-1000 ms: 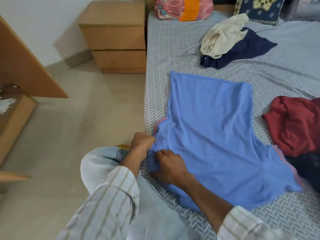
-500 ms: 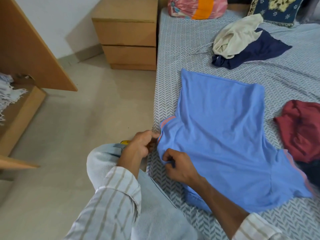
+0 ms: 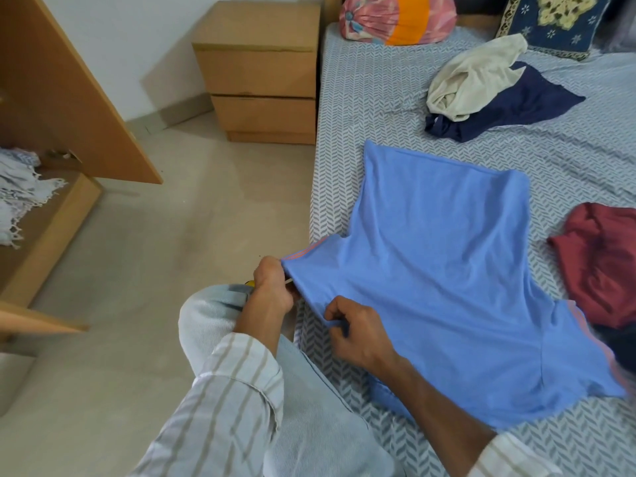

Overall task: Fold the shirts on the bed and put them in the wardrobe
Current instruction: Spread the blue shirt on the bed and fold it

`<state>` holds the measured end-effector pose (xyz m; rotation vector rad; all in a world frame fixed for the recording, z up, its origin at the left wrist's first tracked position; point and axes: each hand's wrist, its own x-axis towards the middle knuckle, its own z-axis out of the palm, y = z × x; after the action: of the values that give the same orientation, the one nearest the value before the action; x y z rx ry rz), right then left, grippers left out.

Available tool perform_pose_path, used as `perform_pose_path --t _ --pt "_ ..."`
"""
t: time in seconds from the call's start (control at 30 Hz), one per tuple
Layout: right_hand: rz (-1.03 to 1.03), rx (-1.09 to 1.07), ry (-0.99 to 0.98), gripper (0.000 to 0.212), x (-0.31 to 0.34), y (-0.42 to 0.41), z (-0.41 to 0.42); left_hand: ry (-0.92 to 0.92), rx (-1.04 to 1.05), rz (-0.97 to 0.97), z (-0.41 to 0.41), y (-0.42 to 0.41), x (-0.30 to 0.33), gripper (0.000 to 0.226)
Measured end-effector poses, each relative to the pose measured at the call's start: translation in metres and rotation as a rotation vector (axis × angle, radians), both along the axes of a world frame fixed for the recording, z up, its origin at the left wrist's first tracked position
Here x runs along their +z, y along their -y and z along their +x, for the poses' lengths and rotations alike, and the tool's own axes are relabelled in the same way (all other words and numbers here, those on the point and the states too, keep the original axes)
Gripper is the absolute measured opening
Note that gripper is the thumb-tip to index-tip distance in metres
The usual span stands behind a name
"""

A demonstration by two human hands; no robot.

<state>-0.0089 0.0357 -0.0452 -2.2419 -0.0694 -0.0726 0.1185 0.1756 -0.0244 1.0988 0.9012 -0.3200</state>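
Blue shirt (image 3: 444, 287) is laid flat on the bed (image 3: 361, 98), near its left edge. Its sleeve end is pinched by the left hand (image 3: 272, 287) and pulled out past the edge. A shirt edge is gripped by the right hand (image 3: 358, 333). Red shirt (image 3: 599, 270) is seen just beside; cream shirt (image 3: 475, 77) and navy shirt (image 3: 516, 105) are piled farther up.

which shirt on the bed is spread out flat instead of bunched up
The light blue shirt, gripped at its near sleeve by both hands. The cream shirt, navy shirt and maroon shirt lie crumpled.
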Motion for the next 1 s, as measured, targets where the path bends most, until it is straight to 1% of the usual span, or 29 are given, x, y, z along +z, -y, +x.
perform_pose_path --t 0.1,0.13,0.23,0.3,0.33,0.4,0.43,0.5,0.57,0.63,0.7,0.77,0.83,0.87,0.9,0.93,1.0 --pt "-0.162 0.108 -0.025 0.024 -0.005 -0.004 0.001 -0.008 0.11 0.085 0.001 -0.001 -0.003 0.008" --pt "-0.237 0.148 -0.034 0.027 -0.007 -0.006 0.0 -0.011 0.108 0.112 0.0 -0.001 -0.003 0.01" --pt "-0.404 0.19 0.036 0.03 -0.014 -0.01 -0.004 -0.041 0.038 0.086 -0.001 -0.001 -0.002 0.013" --pt "-0.452 0.215 0.052 0.034 -0.016 -0.013 -0.006 -0.086 -0.089 0.017 -0.006 -0.001 -0.001 0.009" --pt "-0.455 0.239 0.019 0.037 -0.014 -0.013 -0.006 -0.106 -0.16 -0.018 -0.008 -0.001 0.001 0.003" --pt "-0.41 0.277 -0.088 0.043 -0.007 -0.01 -0.003 -0.146 -0.231 -0.05 -0.013 -0.003 0.0 0.016" --pt "-0.343 0.259 -0.141 0.044 -0.003 -0.009 0.0 -0.13 -0.221 -0.065 -0.012 -0.003 0.0 0.016" --pt "-0.155 0.139 -0.187 0.044 0.007 -0.005 0.01 -0.041 -0.127 -0.014 -0.007 -0.004 -0.004 0.015" --pt "-0.076 -0.022 -0.094 0.038 0.014 0.0 0.035 0.084 -0.005 0.097 -0.001 -0.003 -0.007 0.026" --pt "-0.099 -0.164 -0.015 0.026 0.016 0.008 0.072 0.146 0.075 0.147 -0.002 0.0 -0.002 0.035" --pt "-0.189 -0.219 -0.058 0.024 0.026 0.013 0.115 0.17 0.105 0.176 -0.003 0.002 0.001 0.039" --pt "-0.37 -0.203 -0.224 0.034 0.039 0.014 0.15 0.164 0.12 0.216 -0.003 0.002 0.0 0.039" --pt "-0.59 -0.179 -0.444 0.046 0.048 0.011 0.173 0.144 0.124 0.247 -0.003 0.0 -0.001 0.039" --pt "-0.637 -0.14 -0.527 0.045 0.046 0.009 0.183 0.139 0.116 0.268 -0.004 -0.001 0.001 0.039" --pt "-0.632 -0.085 -0.563 0.04 0.043 0.006 0.19 0.14 0.109 0.282 -0.003 -0.002 0.0 0.039" --pt "-0.576 -0.025 -0.563 0.031 0.04 0.005 0.195 0.147 0.102 0.291 -0.005 -0.002 0.003 0.038" --pt "-0.351 0.051 -0.495 0.013 0.029 0.005 0.204 0.173 0.117 0.3 -0.004 -0.004 0.004 0.035"
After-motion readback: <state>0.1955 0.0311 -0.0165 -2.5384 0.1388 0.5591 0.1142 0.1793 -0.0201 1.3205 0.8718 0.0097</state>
